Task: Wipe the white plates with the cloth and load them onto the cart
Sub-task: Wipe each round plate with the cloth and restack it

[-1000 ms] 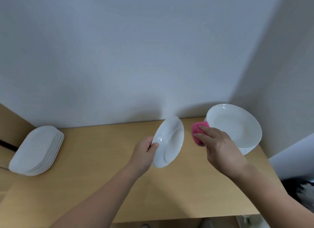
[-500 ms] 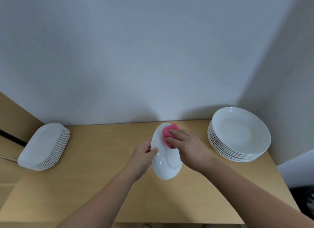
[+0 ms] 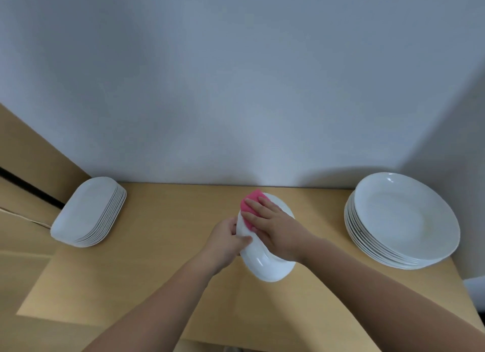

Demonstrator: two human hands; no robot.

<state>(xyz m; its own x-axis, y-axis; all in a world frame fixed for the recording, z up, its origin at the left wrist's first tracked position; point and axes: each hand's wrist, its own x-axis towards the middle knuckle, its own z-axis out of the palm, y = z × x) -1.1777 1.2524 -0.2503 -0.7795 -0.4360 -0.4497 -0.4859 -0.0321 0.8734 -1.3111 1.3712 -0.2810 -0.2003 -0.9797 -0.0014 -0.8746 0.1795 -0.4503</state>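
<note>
Oval plate [image 3: 270, 269] above mid desk [image 3: 157, 233], tilted, face up-right, long axis near-to-far. Left hand [image 3: 225, 236] pinching left rim. Right hand [image 3: 278, 231] flat, fingers straight, pressing pink cloth [image 3: 248, 207] on far end.

Right hand [image 3: 275, 231] hides most of the pink cloth [image 3: 250, 202] and the middle of the small white oval plate [image 3: 265, 266], and the left hand [image 3: 225, 239] has its fingers out of sight behind the rim. The round white plate stack [image 3: 401, 220] and oblong white plate stack [image 3: 86, 212] only show rims under the top one. Both forearms get cut off at the bottom.
</note>
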